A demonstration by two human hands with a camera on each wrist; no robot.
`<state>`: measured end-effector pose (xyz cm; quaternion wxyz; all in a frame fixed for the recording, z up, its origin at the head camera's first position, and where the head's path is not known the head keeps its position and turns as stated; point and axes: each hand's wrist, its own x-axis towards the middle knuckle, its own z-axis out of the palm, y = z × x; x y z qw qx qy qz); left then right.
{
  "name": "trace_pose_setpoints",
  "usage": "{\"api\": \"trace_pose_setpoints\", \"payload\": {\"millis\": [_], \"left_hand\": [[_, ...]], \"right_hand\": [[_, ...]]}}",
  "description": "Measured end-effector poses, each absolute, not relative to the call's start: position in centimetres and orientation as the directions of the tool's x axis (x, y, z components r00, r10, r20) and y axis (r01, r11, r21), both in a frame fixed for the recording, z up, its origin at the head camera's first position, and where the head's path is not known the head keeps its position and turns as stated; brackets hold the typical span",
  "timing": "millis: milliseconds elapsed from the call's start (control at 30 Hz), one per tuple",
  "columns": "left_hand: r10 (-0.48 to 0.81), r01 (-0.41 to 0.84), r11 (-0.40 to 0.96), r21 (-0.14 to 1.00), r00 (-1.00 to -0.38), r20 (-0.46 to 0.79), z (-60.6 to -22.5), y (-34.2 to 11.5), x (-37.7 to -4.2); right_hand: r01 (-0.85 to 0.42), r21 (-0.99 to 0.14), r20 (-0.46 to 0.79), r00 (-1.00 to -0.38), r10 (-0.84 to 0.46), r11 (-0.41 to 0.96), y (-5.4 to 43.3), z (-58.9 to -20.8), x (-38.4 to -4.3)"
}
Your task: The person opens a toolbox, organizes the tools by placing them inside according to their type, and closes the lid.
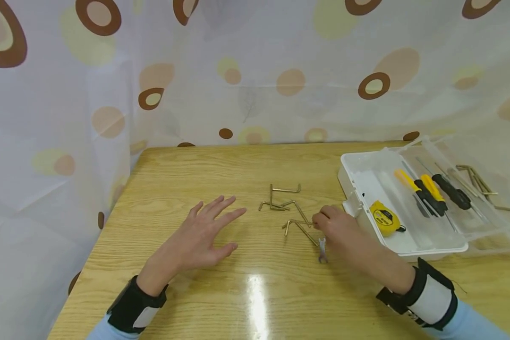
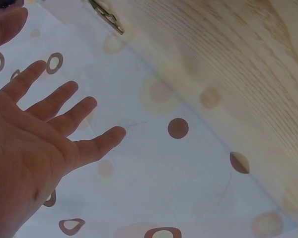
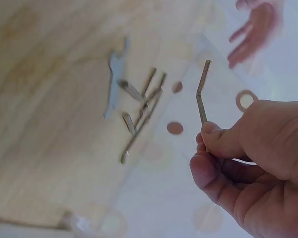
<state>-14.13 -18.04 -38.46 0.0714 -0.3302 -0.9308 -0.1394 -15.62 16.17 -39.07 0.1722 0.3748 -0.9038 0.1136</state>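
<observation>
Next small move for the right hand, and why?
I'd probably carry the held hex key to the clear open lid. The right hand pinches it, the right wrist view shows it apart from the loose hex keys on the table, and similar ones lie in that lid.

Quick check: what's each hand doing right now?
Left hand: open, fingers spread, holding nothing.
Right hand: closed, pinching a bent metal key.

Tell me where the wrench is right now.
In the head view, the wrench lies on the table, right of centre, beside the hex keys and just below-left of the right hand.
</observation>
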Motion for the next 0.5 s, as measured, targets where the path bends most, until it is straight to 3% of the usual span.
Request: {"api": "trace_pose_setpoints", "payload": {"millis": [167, 500], "left_hand": [[0.609, 0.650, 0.727, 0.221, -0.759, 0.230, -38.6, -17.9, -14.3], [0.685, 0.700, 0.671, 0.246, -0.712, 0.158, -39.4, -16.1, -14.3]], "right_hand": [[-0.683, -0.082, 0.457, -0.673, -0.581, 0.726, 18.2, -37.6, -16.0], [-0.508, -0.162, 0.493, -0.784, -0.377, 0.846, 23.6, -35.4, -16.9]]}}
